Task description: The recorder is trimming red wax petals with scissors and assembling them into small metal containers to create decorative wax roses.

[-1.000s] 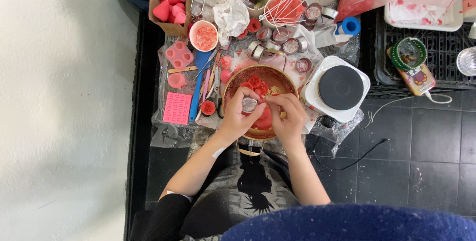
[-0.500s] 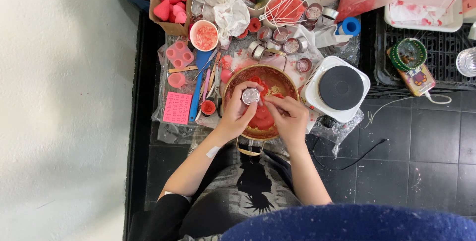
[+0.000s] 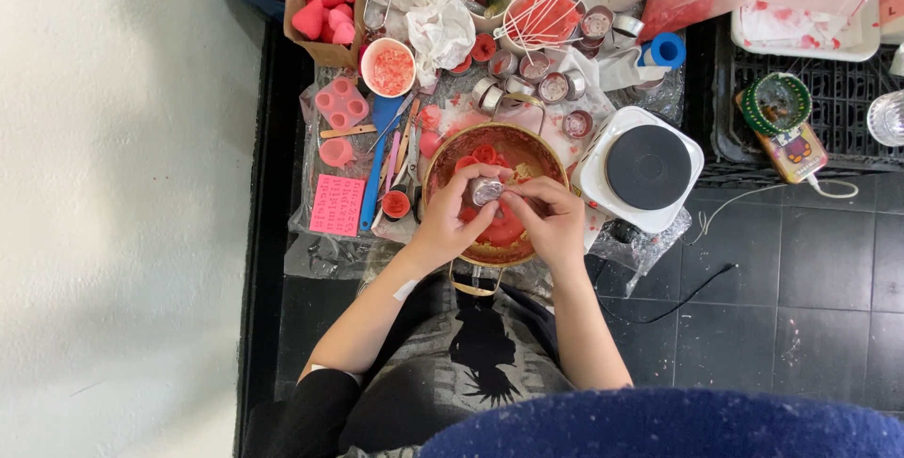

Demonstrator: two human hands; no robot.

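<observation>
Pinching the small metal cup (image 3: 486, 192) between my left hand (image 3: 450, 221) and right hand (image 3: 549, 218), I held it above the red wax bowl (image 3: 443, 161), fingertips closed on its rim.

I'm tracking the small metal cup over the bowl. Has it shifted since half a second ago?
Barely. The small metal cup, held by the left hand with the right hand touching it, sits slightly lower over the bowl, toward the person.

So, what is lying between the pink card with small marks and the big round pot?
In the head view, between the pink card and the pot lie a blue spatula and a small red-filled cup.
</observation>
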